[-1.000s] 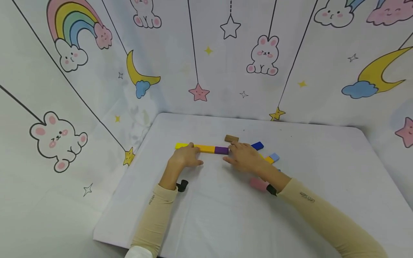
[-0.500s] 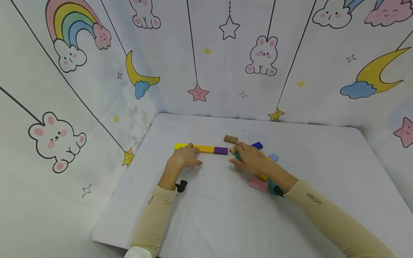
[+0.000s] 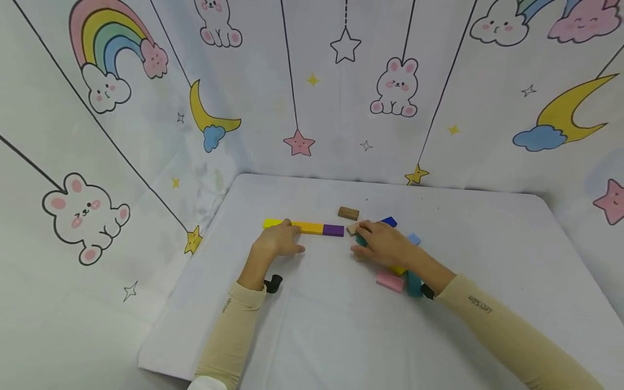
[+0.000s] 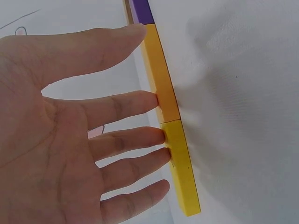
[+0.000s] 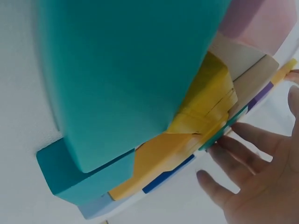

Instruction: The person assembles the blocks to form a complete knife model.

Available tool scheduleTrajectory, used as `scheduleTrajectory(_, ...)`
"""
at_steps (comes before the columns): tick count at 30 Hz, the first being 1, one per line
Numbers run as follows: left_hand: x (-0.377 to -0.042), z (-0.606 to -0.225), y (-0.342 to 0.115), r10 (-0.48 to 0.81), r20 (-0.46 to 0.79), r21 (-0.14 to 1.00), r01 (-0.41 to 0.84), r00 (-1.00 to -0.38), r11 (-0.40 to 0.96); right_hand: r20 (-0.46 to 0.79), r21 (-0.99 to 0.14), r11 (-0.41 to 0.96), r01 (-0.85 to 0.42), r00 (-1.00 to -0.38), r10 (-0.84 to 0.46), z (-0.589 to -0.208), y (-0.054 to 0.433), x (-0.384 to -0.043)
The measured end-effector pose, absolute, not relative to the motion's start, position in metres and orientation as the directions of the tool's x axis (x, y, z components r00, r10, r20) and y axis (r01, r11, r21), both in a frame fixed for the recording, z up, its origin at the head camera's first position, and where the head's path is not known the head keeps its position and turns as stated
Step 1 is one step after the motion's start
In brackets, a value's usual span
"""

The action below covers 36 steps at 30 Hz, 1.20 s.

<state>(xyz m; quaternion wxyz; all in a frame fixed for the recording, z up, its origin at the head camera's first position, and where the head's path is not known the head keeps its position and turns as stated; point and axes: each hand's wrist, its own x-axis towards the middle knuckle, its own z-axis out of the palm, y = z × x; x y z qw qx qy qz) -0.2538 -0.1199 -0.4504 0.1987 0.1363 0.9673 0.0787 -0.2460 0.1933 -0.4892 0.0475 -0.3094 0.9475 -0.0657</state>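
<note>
A straight row lies on the white table: a yellow block [image 3: 270,222], an orange block [image 3: 312,228] and a purple block [image 3: 333,231]. My left hand [image 3: 278,241] rests against its left part; in the left wrist view the fingers [image 4: 128,103] are stretched out, tips at the sides of the yellow and orange blocks. My right hand [image 3: 386,244] is over a loose pile of blocks to the right. Its fingertips touch a teal block [image 3: 361,240], beside a pale wooden block [image 3: 351,230] near the purple end.
Behind the row lies a brown wooden block [image 3: 348,213]. Around the right hand are a dark blue block [image 3: 389,221], a light blue block [image 3: 414,239], a yellow block [image 3: 398,270], a pink block [image 3: 390,281] and a larger teal block [image 3: 414,285]. A patterned cloth wall [image 3: 336,108] stands behind.
My right hand has moved right, away from the purple block's end and back over the pile, uncovering the pale wooden block. The left hand stays on the row.
</note>
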Motion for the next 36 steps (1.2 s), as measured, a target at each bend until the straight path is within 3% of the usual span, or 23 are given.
scheduleTrajectory(14, -0.251, -0.452, -0.120, 0.297, -0.369, 0.209, 0.233, -0.881, 0.950, -0.007, 0.017, 0.804, -0.594, -0.804, -0.594, -0.492, 0.174, -0.229)
scheduleTrajectory(21, -0.250, -0.453, -0.121, 0.302, -0.357, 0.208, 0.240, -0.884, 0.948, 0.042, -0.013, 0.796, -0.605, -0.796, -0.604, -0.492, 0.165, -0.224)
scheduleTrajectory(36, -0.250, -0.451, -0.117, 0.299, -0.352, 0.210, 0.236, -0.887, 0.949, -0.040, -0.073, 0.841, -0.536, -0.841, -0.540, -0.488, 0.167, -0.220)
